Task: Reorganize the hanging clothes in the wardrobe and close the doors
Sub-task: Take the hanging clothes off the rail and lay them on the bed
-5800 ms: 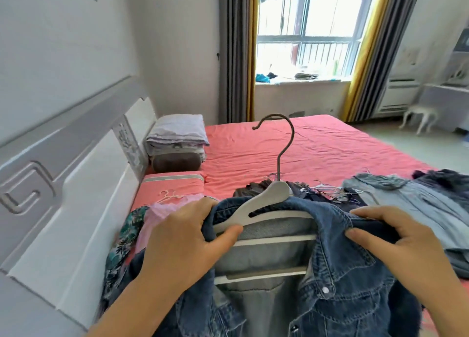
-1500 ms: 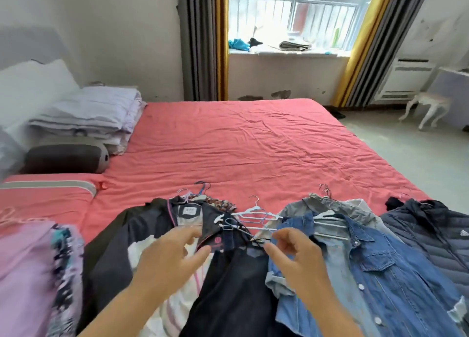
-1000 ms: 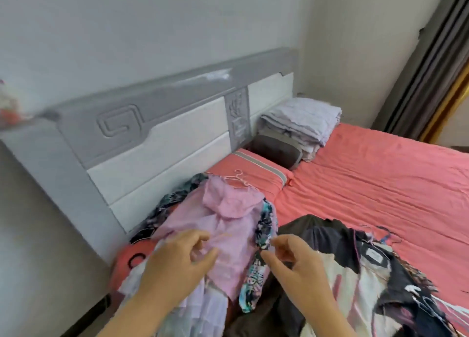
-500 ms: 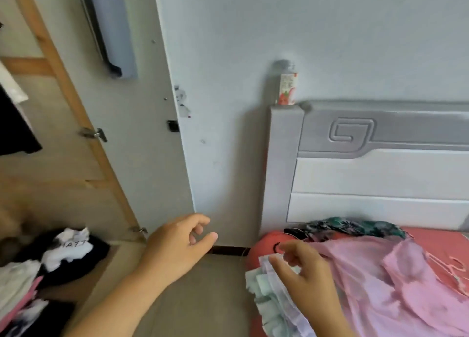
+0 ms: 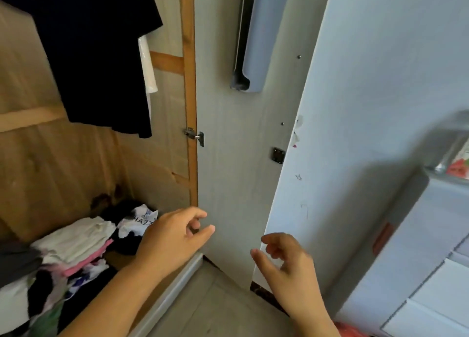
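We stand before the open wardrobe (image 5: 76, 171) with both hands empty. The left hand (image 5: 172, 237) hangs in front of the wardrobe's lower edge, its grip loosely curled around nothing; the right hand (image 5: 284, 258) hovers near the foot of the open door (image 5: 236, 159), fingers half bent, also holding nothing.

The hanging clothes are at upper left, inside the wardrobe: one dark garment (image 5: 101, 57) with one white garment (image 5: 147, 65) just behind its right edge. Below them lies one heap of folded clothes (image 5: 76, 248) on the wardrobe floor.

What could go wrong, as we judge it:
- If we swing the door shut now, the dark garment's hem or sleeve may catch between door and frame, since it hangs close to the hinge side.
- The heap reaches toward the front lip and could block the door or spill out.
- Our fingers sit near the door's lower edge and the hinge (image 5: 194, 135), so a quick close might pinch them.
- With no hanger in either hand, the rehanging looks unfinished; closing now would leave it so.

Counted: two hands, one door in view, one hinge, one handle (image 5: 253, 37) on the door, two hanging garments, one heap.
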`<state>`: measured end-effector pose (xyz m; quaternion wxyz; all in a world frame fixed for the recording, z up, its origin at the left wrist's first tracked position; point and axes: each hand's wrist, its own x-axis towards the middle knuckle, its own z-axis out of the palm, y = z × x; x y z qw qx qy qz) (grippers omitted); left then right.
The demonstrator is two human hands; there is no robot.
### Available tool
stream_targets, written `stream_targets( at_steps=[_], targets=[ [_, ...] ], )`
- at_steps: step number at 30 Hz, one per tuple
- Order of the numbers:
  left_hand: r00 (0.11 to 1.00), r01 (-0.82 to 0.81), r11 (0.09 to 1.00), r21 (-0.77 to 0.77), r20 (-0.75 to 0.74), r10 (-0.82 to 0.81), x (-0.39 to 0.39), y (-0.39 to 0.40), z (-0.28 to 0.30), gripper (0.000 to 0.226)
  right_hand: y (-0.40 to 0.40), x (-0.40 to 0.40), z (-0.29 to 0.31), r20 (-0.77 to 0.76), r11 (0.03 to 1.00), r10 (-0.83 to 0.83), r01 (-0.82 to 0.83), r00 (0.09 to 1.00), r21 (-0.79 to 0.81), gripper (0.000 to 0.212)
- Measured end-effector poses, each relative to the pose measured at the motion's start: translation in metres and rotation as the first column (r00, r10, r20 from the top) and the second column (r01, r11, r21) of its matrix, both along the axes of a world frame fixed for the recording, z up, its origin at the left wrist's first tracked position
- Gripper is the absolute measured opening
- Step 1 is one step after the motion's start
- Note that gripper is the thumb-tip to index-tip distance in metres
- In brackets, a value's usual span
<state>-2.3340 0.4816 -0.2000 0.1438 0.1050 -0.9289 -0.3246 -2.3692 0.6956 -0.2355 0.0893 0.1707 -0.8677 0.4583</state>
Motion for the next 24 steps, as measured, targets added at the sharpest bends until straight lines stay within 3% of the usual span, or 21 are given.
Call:
stream_targets(
  at_steps=[5,13,24],
  targets=[
    [0.998,-0.067,0.998,0.01,0.001,0.067,-0.053,-0.046,0.004,0.03,-0.056,-0.075,0.018,0.005,0.996,0.082,-0.082,0.997,0.039,0.019],
    [0.968,-0.215,0.973,0.079,-0.117,0.223,-0.102,-0.136,0.043,0.03,-0.178,-0.169,0.062,-0.096,0.967,0.244,-0.25,0.965,-0.054,0.015],
    [0.884,-0.404,0.912,-0.074,-0.29,0.368,-0.142,-0.253,0.132,0.037,-0.329,-0.245,0.155,-0.28,0.82,0.462,-0.526,0.841,-0.226,0.014]
  ],
)
